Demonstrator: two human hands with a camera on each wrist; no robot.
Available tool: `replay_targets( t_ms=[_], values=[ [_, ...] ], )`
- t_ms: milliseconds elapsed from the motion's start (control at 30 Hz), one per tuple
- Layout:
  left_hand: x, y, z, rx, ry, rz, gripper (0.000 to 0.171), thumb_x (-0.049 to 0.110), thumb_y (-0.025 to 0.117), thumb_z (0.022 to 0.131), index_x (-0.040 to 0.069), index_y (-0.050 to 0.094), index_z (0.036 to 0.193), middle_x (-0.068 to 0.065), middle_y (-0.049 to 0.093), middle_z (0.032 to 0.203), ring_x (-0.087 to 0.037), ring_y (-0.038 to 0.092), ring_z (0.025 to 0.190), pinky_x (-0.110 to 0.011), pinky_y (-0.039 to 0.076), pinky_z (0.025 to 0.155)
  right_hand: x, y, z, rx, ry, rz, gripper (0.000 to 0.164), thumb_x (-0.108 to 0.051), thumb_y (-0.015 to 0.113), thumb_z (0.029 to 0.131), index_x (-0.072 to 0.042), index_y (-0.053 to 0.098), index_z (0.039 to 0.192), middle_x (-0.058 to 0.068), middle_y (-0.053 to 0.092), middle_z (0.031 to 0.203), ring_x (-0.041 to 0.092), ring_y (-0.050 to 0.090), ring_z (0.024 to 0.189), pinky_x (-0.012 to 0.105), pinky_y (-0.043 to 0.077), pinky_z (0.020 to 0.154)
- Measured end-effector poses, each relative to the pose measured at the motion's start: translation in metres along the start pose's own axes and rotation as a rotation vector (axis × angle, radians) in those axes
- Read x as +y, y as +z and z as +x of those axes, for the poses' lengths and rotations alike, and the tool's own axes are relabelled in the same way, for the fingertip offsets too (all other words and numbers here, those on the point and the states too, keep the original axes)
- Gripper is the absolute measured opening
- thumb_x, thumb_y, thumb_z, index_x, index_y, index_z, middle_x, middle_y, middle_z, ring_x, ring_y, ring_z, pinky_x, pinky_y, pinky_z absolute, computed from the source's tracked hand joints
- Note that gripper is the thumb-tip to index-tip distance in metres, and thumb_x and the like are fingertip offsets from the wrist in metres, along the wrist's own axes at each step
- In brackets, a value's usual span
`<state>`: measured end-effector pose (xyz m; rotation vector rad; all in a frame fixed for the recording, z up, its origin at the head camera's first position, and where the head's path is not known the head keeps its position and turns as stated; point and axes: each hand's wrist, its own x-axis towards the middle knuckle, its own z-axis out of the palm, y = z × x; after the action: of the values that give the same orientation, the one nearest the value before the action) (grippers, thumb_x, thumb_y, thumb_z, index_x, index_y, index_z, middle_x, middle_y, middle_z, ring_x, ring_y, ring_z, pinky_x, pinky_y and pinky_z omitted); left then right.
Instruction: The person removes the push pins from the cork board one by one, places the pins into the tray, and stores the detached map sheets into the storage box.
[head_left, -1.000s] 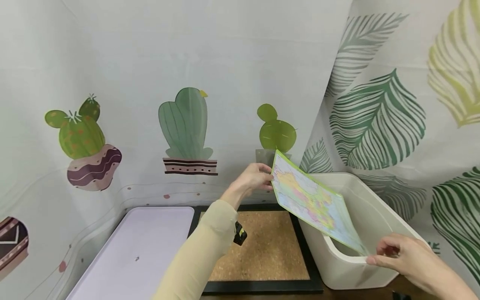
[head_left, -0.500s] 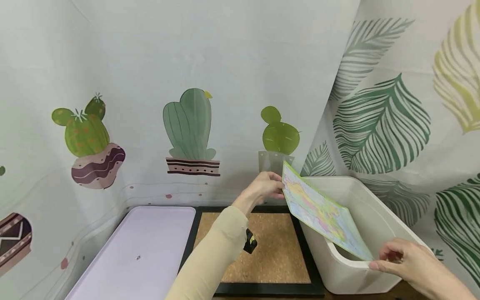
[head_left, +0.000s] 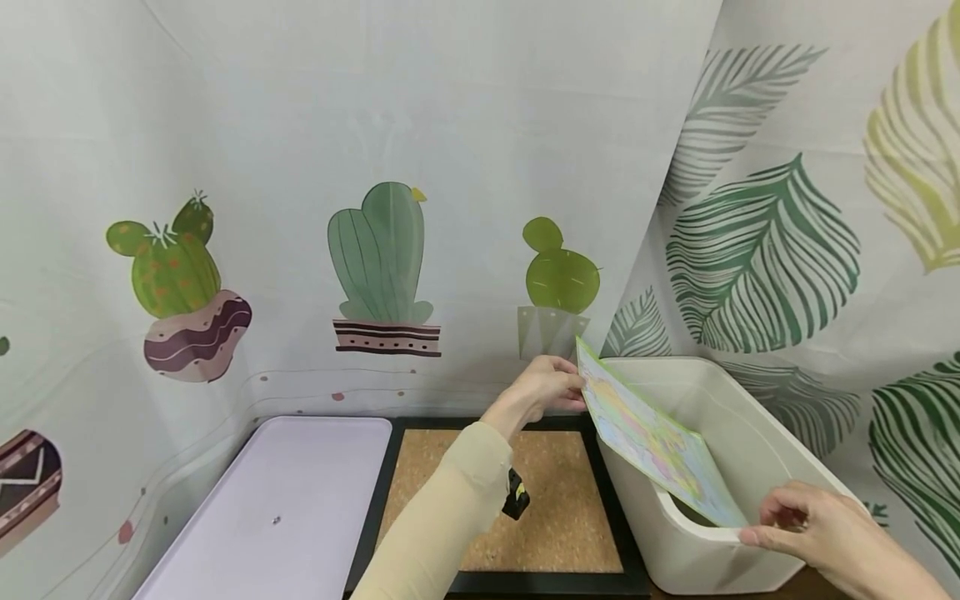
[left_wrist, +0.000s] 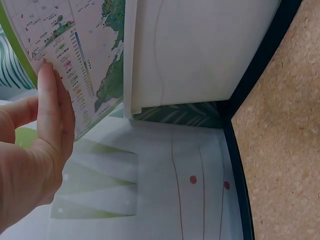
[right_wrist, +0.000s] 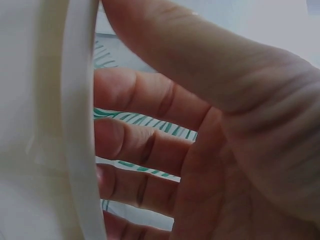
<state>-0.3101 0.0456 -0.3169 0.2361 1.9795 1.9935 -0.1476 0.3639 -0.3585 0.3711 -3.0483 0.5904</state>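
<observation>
A laminated map sheet [head_left: 648, 429] with a green border stands tilted over an off-white plastic bin [head_left: 667, 575]. Its lower right corner dips into the opening, while the raised left edge sticks out beyond the rim. My left hand [head_left: 542, 390] pinches that left edge; in the left wrist view, straight fingers lie across the sheet's printed face. At the bin's near right corner, my right hand [head_left: 821, 527] grips the rim, with the thumb next to the map's lower corner. The right wrist view has curled fingers [right_wrist: 135, 140] meeting the pale rim; their contact is partly hidden.
A cork board [head_left: 558, 537] in a black frame lies left of the bin. Further left is a pale lilac tray [head_left: 315, 475] with a small shiny object [head_left: 276, 520] on it. A cactus-print curtain [head_left: 465, 167] hangs behind, and a leaf-print one [head_left: 765, 250] on the right.
The map's left end has come down and moved slightly right, along with my left hand. My right hand has stayed at the bin's corner. The head view has shifted a little.
</observation>
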Motion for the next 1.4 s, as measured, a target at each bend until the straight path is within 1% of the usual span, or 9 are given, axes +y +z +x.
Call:
replay_targets(
  t_ms=[200, 467, 667, 800, 1000, 1100, 1233, 1300, 1400],
  values=[
    [-0.002, 0.006, 0.002, -0.001, -0.005, -0.034, 0.011, -0.002, 0.061, 0.093, -0.001, 0.057, 0.103, -0.017, 0.064, 0.082, -0.022, 0.067, 0.067, -0.030, 0.058, 0.068, 0.000, 0.000, 0.000, 0.004, 0.007, -0.010, 0.029, -0.043, 0.069, 0.088, -0.018, 0.057, 0.083, -0.004, 0.051, 0.080, 0.002, 0.040, 0.066, 0.024, 0.037, 0.056],
    [-0.005, 0.016, 0.004, -0.016, -0.011, -0.052, 0.012, -0.002, 0.062, 0.093, 0.000, 0.052, 0.100, -0.017, 0.063, 0.077, -0.021, 0.065, 0.063, -0.030, 0.058, 0.066, -0.002, -0.001, 0.000, 0.007, 0.017, 0.001, 0.030, -0.044, 0.070, 0.087, -0.018, 0.056, 0.082, -0.004, 0.048, 0.079, 0.002, 0.040, 0.065, 0.024, 0.034, 0.056],
    [-0.009, 0.024, 0.006, -0.031, -0.012, -0.056, 0.014, -0.001, 0.062, 0.093, 0.001, 0.050, 0.099, -0.016, 0.061, 0.077, -0.022, 0.066, 0.064, -0.031, 0.058, 0.067, 0.001, -0.001, -0.001, 0.036, -0.031, 0.003, 0.027, -0.040, 0.071, 0.088, -0.018, 0.057, 0.081, -0.008, 0.049, 0.076, 0.001, 0.040, 0.064, 0.024, 0.034, 0.055],
    [-0.010, 0.026, 0.006, -0.041, -0.023, -0.063, 0.017, 0.003, 0.063, 0.094, 0.001, 0.048, 0.102, -0.018, 0.060, 0.081, -0.026, 0.069, 0.069, -0.032, 0.058, 0.069, 0.001, -0.001, 0.000, 0.024, -0.014, 0.007, 0.028, -0.042, 0.070, 0.087, -0.018, 0.057, 0.081, -0.007, 0.049, 0.076, 0.001, 0.040, 0.064, 0.024, 0.034, 0.055],
    [-0.010, 0.026, 0.004, -0.055, -0.030, -0.047, 0.031, 0.017, 0.066, 0.096, 0.000, 0.049, 0.116, -0.025, 0.059, 0.100, -0.038, 0.068, 0.088, -0.038, 0.058, 0.071, -0.001, 0.000, 0.001, 0.039, 0.005, -0.016, 0.028, -0.044, 0.072, 0.085, -0.020, 0.057, 0.079, -0.008, 0.049, 0.074, 0.001, 0.040, 0.063, 0.024, 0.034, 0.055],
    [-0.009, 0.024, 0.003, -0.065, -0.023, 0.025, 0.038, 0.026, 0.066, 0.096, 0.003, 0.050, 0.121, -0.021, 0.058, 0.106, -0.036, 0.067, 0.094, -0.041, 0.058, 0.075, -0.002, 0.001, 0.000, 0.106, -0.029, -0.023, 0.026, -0.042, 0.075, 0.082, -0.025, 0.057, 0.076, -0.012, 0.049, 0.072, 0.000, 0.040, 0.064, 0.024, 0.034, 0.054],
    [-0.009, 0.020, 0.000, -0.060, -0.008, 0.186, 0.043, 0.039, 0.064, 0.095, 0.011, 0.051, 0.125, -0.009, 0.057, 0.115, -0.026, 0.061, 0.104, -0.043, 0.054, 0.085, -0.003, 0.003, -0.001, 0.204, -0.063, -0.042, 0.027, -0.040, 0.080, 0.077, -0.031, 0.056, 0.072, -0.018, 0.048, 0.071, -0.002, 0.040, 0.065, 0.024, 0.035, 0.055],
    [-0.008, 0.017, -0.001, -0.054, -0.002, 0.246, 0.046, 0.044, 0.063, 0.095, 0.014, 0.052, 0.128, -0.006, 0.055, 0.123, -0.025, 0.057, 0.112, -0.044, 0.050, 0.091, -0.004, 0.002, 0.000, 0.200, -0.042, -0.050, 0.025, -0.042, 0.080, 0.077, -0.031, 0.058, 0.074, -0.017, 0.051, 0.075, -0.002, 0.042, 0.067, 0.025, 0.038, 0.056],
    [-0.008, 0.013, -0.004, -0.044, 0.007, 0.302, 0.051, 0.048, 0.061, 0.095, 0.016, 0.051, 0.133, -0.004, 0.051, 0.132, -0.025, 0.052, 0.120, -0.045, 0.045, 0.098, -0.006, -0.001, 0.004, 0.155, 0.002, -0.061, 0.022, -0.045, 0.077, 0.080, -0.027, 0.066, 0.085, -0.011, 0.060, 0.086, 0.003, 0.051, 0.075, 0.029, 0.045, 0.061]
  ],
)
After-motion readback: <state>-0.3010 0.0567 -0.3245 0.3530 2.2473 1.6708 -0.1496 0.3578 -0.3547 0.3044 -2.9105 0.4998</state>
